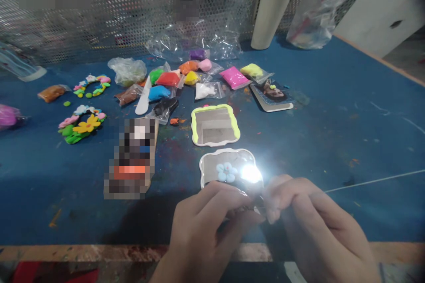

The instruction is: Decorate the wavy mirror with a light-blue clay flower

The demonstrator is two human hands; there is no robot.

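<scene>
My left hand (212,216) is at the lower middle, its fingers closed around a dark item in clear plastic (244,203). My right hand (308,212) is beside it, fingers pinched together at the right end of that plastic; what lies between the fingertips is too blurred to make out. Just beyond my hands lies a white-framed mirror (209,159), partly hidden by them, with a light blue clay flower (226,172) on it and a bright glare. Farther back is a second mirror (215,126), its frame partly covered in yellow-green clay.
Bags of coloured clay, such as the pink one (234,78), lie at the back with a white tool (143,97). Two flowered rings (83,124) and a blurred-out rectangular object (133,159) are at left. A small booklet-like item (274,95) and a white cylinder (274,9) stand right.
</scene>
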